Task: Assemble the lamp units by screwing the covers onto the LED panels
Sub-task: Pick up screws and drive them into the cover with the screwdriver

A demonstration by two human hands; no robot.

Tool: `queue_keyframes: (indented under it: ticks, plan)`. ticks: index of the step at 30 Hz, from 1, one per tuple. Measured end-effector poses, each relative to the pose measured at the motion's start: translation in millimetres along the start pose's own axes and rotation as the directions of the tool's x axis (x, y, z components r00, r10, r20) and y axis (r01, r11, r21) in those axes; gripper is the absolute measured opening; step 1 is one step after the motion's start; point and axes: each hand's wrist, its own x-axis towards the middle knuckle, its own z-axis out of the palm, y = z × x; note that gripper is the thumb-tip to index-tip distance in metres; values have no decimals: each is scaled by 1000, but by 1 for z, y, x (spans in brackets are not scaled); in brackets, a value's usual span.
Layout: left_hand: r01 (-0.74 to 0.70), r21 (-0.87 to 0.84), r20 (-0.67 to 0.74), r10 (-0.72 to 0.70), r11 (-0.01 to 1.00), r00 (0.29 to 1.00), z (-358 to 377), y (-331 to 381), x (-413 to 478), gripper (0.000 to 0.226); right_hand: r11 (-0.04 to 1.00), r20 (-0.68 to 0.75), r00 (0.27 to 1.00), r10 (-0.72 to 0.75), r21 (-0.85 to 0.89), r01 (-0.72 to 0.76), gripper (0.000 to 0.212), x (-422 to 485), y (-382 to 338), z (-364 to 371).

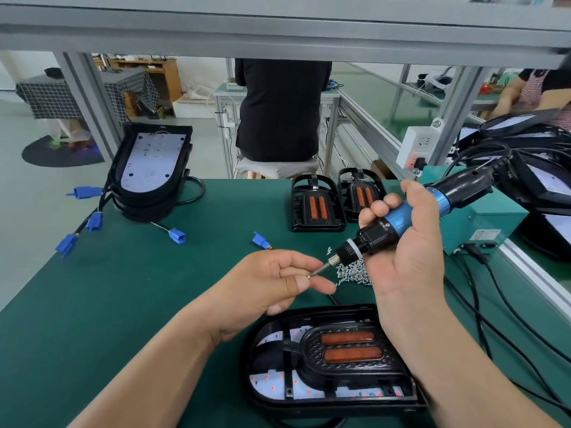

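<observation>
I see my green bench (139, 288) carrying a lamp unit (332, 370), loose screws (355, 271), two covers (318, 208), stacked LED panels (153, 163), a teal box (491, 217)

No text reads clearly. Label (488, 234) on the teal power box (494, 217), far right: too small. Printing on the far-left LED panel (151, 162): faint, illegible. Paper sheets (553, 183), right: blurred.

Electric screwdriver (401, 220) gripped in right hand (411, 251), bit angled down-left. Screw (308, 276) pinched at bit tip by left hand (272, 282). Lamp unit (330, 356) laid on green mat (123, 288) below; screw pile (355, 273) beside.
</observation>
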Motion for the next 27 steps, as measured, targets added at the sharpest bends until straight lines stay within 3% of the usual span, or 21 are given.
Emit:
queue_keyframes:
  ticks: [10,17,23,27]
  plan:
    - [18,-20,-21,-18,1000,1000,3,0,0,31,1000,17,1000,-13,-23,13,22,-1,0,-1]
    - [19,19,-108,-17,1000,994,6,-1,2,30,992,45,997,-58,-111,62,23,-7,0,1]
    - [19,68,-146,-8,998,989,3,-6,3,26,988,94,995,-24,-148,38,21,-8,1,-1]
    - [22,69,-126,-14,997,992,2,-8,5,30,991,53,999,-12,-135,19,18,-6,2,-3]
